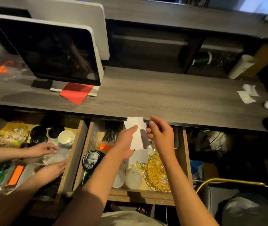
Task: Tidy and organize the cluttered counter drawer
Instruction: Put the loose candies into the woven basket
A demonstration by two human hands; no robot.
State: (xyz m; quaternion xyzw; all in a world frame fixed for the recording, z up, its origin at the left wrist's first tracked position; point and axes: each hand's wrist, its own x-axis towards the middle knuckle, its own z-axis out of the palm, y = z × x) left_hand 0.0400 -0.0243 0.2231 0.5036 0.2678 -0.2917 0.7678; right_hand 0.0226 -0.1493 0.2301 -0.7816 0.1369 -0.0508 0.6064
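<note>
Head view: left hand (124, 142) holds white papers (136, 134) over drawer (185, 154).

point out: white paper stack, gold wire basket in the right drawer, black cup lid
white paper stack (137, 136), head view, middle of the top sheet
gold wire basket (154, 172), head view, woven left wall
black cup lid (91, 159), head view, lid's top face

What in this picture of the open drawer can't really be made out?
All in the head view:
- White paper slips: any print is too small and blurred; the left hand covers their lower edge.
- Right hand: whether its fingertips touch the slips is unclear.
- Back of the drawer: hidden under the counter.
- Black straws: the ends run into shadow.
- Shelf items at far right: dark and blurred.
</note>
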